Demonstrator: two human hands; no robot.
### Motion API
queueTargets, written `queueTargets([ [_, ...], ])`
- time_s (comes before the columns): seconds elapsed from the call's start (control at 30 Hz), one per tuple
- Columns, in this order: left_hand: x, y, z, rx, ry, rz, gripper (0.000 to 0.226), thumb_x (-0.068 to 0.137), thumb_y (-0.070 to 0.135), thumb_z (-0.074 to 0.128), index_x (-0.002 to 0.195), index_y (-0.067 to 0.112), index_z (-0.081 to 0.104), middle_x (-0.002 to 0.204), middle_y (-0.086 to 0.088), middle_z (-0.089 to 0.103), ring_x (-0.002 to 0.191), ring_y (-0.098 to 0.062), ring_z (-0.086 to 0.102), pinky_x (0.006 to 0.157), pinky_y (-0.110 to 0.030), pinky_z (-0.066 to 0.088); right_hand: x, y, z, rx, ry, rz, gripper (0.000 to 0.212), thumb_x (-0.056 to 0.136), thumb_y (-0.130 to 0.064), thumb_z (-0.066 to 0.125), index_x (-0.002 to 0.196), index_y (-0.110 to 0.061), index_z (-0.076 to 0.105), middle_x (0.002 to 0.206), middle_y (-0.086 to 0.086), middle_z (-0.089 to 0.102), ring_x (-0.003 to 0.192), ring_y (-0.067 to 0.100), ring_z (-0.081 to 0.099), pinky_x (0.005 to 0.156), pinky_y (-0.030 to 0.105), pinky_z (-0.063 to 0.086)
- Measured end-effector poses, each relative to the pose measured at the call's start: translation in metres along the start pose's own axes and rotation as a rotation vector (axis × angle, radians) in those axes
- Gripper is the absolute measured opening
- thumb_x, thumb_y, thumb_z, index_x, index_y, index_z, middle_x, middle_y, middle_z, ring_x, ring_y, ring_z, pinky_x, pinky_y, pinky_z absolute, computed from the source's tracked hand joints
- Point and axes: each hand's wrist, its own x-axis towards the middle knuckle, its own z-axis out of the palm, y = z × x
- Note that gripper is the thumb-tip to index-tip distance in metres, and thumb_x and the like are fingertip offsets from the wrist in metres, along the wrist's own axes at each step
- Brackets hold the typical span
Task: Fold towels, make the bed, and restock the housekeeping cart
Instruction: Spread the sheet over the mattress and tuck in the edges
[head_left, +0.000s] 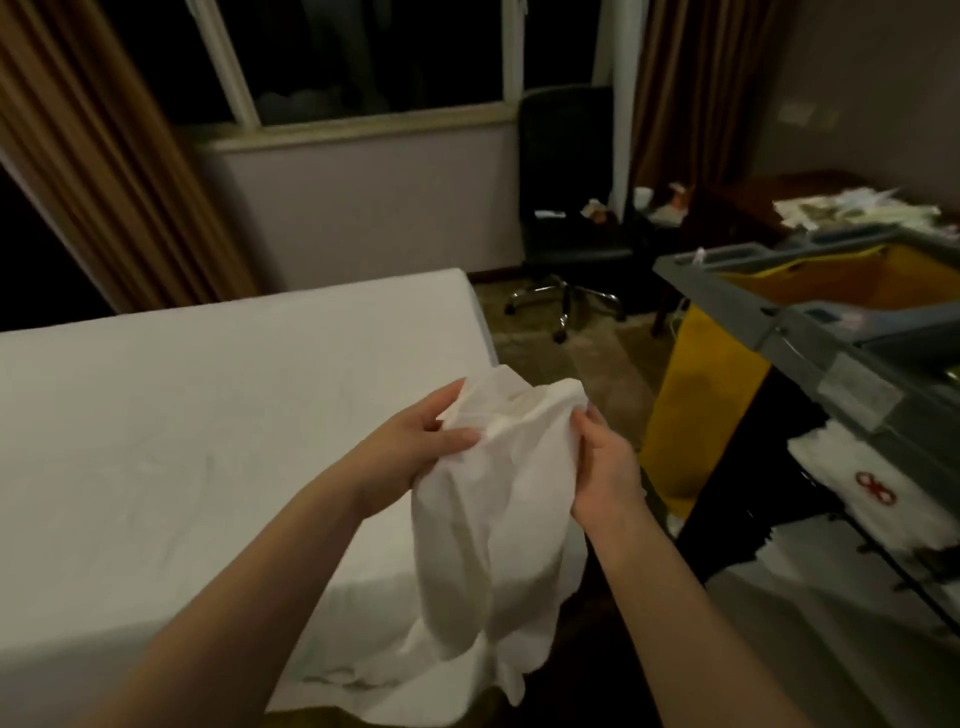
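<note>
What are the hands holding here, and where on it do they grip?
One white cloth: left hand and right hand grip its bunched upper part from either side; the rest hangs down.

Right side of cart (821, 338) beyond frame; desk clutter (852, 210) indistinct.

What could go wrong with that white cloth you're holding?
The cloth hangs low from the left hand and right hand, so its end might drag on the floor and get dirty. It is bunched up, so the fold could come out crooked. The cart stands close and might snag it.
</note>
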Motion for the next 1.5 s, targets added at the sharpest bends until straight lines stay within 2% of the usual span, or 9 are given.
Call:
queueTargets([
  [0.27, -0.014, 0.035, -0.07, -0.17, 0.458, 0.228, 0.031, 0.095, 0.006, 0.05, 0.117, 0.024, 0.063, 0.111, -0.001, 0.069, 0.105, -0.023, 0.062, 0.089, -0.033, 0.052, 0.026, 0.015, 0.095, -0.116, -0.183, -0.041, 0.018, 0.095, -0.015, 0.049, 0.104, -0.02, 0.064, 0.114, 0.012, 0.065, 0.101, 0.03, 0.063, 0.076, 0.039, 0.054],
  [0.5, 0.0, 0.024, -0.133, 0.24, 0.163, 0.144, 0.048, 0.082, 0.033, 0.072, 0.125, 0.032, 0.05, 0.118, 0.007, 0.062, 0.104, -0.006, 0.062, 0.089, -0.025, 0.053, 0.056, 0.081, 0.181, -0.338, -0.349, -0.051, 0.018, 0.099, -0.013, 0.044, 0.099, -0.017, 0.061, 0.097, 0.011, 0.065, 0.09, 0.025, 0.063, 0.078, 0.038, 0.055],
  [0.73, 0.043, -0.014, -0.204, 0.104, 0.446, 0.122, 0.021, 0.076, 0.019, 0.056, 0.091, 0.027, 0.068, 0.092, 0.0, 0.071, 0.092, -0.022, 0.067, 0.081, -0.037, 0.053, 0.112, 0.147, 0.186, -0.484, -0.189, -0.08, 0.014, 0.096, -0.024, 0.052, 0.097, -0.024, 0.066, 0.102, 0.007, 0.068, 0.1, 0.024, 0.062, 0.089, 0.036, 0.05],
  [0.93, 0.085, -0.004, -0.225, 0.087, 0.352, 0.02, 0.027, 0.069, 0.025, 0.057, 0.092, 0.019, 0.07, 0.094, -0.008, 0.072, 0.091, -0.029, 0.068, 0.083, -0.044, 0.054, 0.191, 0.168, 0.145, 0.132, 0.073, 0.365, 0.084, 0.048, -0.055, 0.085, 0.111, -0.012, 0.052, 0.124, 0.017, 0.051, 0.11, 0.034, 0.054, 0.079, 0.042, 0.052],
  [1.07, 0.109, 0.011, -0.241, 0.259, 0.336, -0.038, 0.021, 0.071, 0.039, 0.071, 0.09, 0.029, 0.068, 0.089, 0.008, 0.071, 0.084, -0.01, 0.066, 0.071, -0.023, 0.051, 0.249, 0.136, 0.122, 0.312, 0.098, 0.327, 0.09, 0.052, -0.064, 0.062, 0.115, -0.003, 0.045, 0.108, 0.02, 0.053, 0.1, 0.035, 0.053, 0.099, 0.048, 0.042],
  [1.2, 0.134, 0.024, -0.255, 0.417, 0.473, -0.056, 0.002, 0.084, 0.029, 0.069, 0.083, 0.029, 0.068, 0.083, 0.011, 0.069, 0.078, -0.003, 0.063, 0.064, -0.016, 0.047, 0.302, 0.108, 0.098, 0.291, -0.053, 0.481, 0.093, 0.035, -0.03, 0.096, 0.115, 0.0, 0.059, 0.115, 0.023, 0.064, 0.102, 0.04, 0.064, 0.09, 0.056, 0.049],
  [1.3, 0.159, 0.033, -0.261, 0.481, 0.573, -0.044, 0.008, 0.087, 0.025, 0.066, 0.08, 0.025, 0.07, 0.08, 0.01, 0.068, 0.075, -0.005, 0.063, 0.065, -0.016, 0.05, 0.329, 0.09, 0.109, 0.096, 0.102, 0.493, 0.027, 0.079, -0.007, 0.059, 0.104, 0.004, 0.058, 0.094, 0.027, 0.066, 0.091, 0.043, 0.062, 0.075, 0.052, 0.055],
  [1.37, 0.173, 0.038, -0.27, 0.575, 0.64, -0.047, 0.01, 0.088, 0.019, 0.064, 0.08, 0.022, 0.069, 0.079, 0.008, 0.066, 0.074, -0.006, 0.06, 0.064, -0.018, 0.047, 0.357, 0.072, 0.131, 0.102, 0.212, 0.312, 0.028, 0.094, -0.005, 0.036, 0.113, 0.004, 0.054, 0.104, 0.025, 0.06, 0.098, 0.038, 0.056, 0.092, 0.042, 0.048],
  [1.5, 0.181, 0.037, -0.308, 0.781, 0.813, -0.134, 0.019, 0.089, 0.016, 0.063, 0.102, 0.005, 0.07, 0.093, -0.009, 0.065, 0.093, -0.026, 0.06, 0.076, -0.028, 0.037, 0.386, 0.022, 0.207, -0.116, 0.053, 0.047, 0.027, 0.082, 0.017, 0.037, 0.078, -0.001, 0.056, 0.078, 0.01, 0.054, 0.072, 0.024, 0.053, 0.064, 0.03, 0.049],
])
